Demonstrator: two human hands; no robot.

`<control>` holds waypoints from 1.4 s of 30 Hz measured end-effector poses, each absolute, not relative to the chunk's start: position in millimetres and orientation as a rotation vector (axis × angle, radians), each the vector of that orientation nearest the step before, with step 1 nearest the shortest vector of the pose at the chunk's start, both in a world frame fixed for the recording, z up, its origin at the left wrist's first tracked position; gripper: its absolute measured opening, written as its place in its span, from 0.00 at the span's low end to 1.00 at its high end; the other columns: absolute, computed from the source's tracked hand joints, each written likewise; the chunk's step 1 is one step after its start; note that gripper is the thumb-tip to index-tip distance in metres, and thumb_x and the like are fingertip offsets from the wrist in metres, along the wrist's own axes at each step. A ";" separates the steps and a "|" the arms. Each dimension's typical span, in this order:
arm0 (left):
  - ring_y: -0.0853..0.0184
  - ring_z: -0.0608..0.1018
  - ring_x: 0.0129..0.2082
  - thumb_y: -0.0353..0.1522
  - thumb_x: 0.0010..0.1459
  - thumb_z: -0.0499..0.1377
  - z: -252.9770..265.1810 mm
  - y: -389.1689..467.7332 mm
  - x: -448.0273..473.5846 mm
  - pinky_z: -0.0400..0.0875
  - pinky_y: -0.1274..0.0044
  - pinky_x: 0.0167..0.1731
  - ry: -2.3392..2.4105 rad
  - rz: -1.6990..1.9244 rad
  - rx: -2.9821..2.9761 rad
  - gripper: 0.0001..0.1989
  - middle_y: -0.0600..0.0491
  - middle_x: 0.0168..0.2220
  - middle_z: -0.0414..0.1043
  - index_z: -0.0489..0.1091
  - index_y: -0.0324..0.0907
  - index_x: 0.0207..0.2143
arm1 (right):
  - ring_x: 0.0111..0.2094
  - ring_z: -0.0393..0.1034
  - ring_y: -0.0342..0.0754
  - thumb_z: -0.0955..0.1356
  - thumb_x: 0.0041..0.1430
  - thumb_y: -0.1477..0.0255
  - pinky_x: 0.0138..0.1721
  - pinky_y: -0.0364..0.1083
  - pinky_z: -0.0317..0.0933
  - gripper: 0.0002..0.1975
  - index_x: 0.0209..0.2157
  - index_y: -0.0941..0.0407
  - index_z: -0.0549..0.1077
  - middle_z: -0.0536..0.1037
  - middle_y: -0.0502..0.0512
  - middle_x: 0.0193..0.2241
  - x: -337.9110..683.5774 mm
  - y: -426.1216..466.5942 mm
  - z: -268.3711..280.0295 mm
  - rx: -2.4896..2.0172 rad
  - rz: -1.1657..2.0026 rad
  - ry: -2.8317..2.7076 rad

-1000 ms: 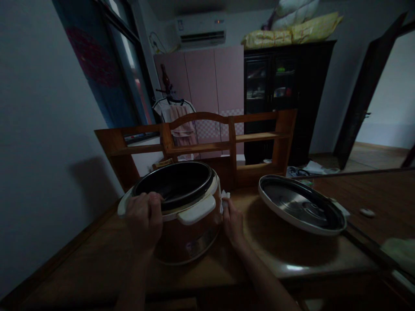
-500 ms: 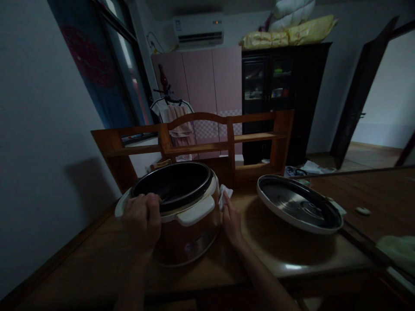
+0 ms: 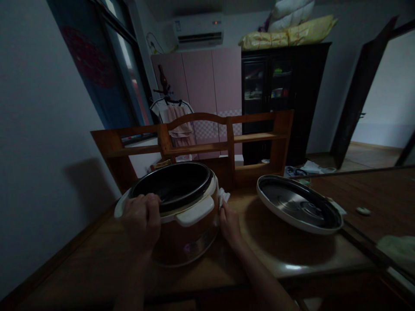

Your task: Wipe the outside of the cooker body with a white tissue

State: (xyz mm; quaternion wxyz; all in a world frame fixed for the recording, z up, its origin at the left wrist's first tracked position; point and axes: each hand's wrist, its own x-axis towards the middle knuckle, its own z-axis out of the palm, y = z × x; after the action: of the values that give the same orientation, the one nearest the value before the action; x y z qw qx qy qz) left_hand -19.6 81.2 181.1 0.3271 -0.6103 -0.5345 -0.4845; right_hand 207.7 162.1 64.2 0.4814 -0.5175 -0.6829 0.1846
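A large rice cooker (image 3: pixel 184 242) with a brown body and cream rim stands upright on the wooden desk, its lid off. Inside it sits a dark inner pot (image 3: pixel 171 183). My left hand (image 3: pixel 142 218) is closed over the cooker's near left rim, fingers curled at the pot's edge. Against the cooker's right side, my right hand (image 3: pixel 231 222) pinches a crumpled white tissue (image 3: pixel 223 196), pressed to the outer wall. The round lid (image 3: pixel 300 205) lies to the right with its metal inner face up, apart from both hands.
Behind the cooker rises a wooden desk shelf (image 3: pixel 197 147). The wall (image 3: pixel 42 172) stands close on the left. To the right is a lower brown surface (image 3: pixel 382 194) with a small white object (image 3: pixel 363 211) and a pale cloth (image 3: pixel 397 250).
My right hand and the tissue have shifted slightly left and down along the cooker's side. The left hand, cooker and lid stay almost where they were.
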 end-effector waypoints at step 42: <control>0.63 0.72 0.33 0.30 0.65 0.48 183.3 79.7 -15.6 0.62 0.69 0.41 -1.401 -1.299 -1.620 0.13 0.50 0.29 0.73 0.67 0.43 0.28 | 0.45 0.75 0.52 0.54 0.66 0.71 0.44 0.47 0.65 0.27 0.63 0.56 0.63 0.77 0.60 0.52 214.5 163.1 96.2 -1.099 0.474 -1.513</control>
State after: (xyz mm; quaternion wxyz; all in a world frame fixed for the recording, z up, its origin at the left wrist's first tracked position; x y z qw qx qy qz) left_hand -15.6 79.7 183.3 0.3131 -0.6144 -0.5311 -0.4924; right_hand 214.5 163.1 96.2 0.5699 -0.4682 -0.6444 0.2019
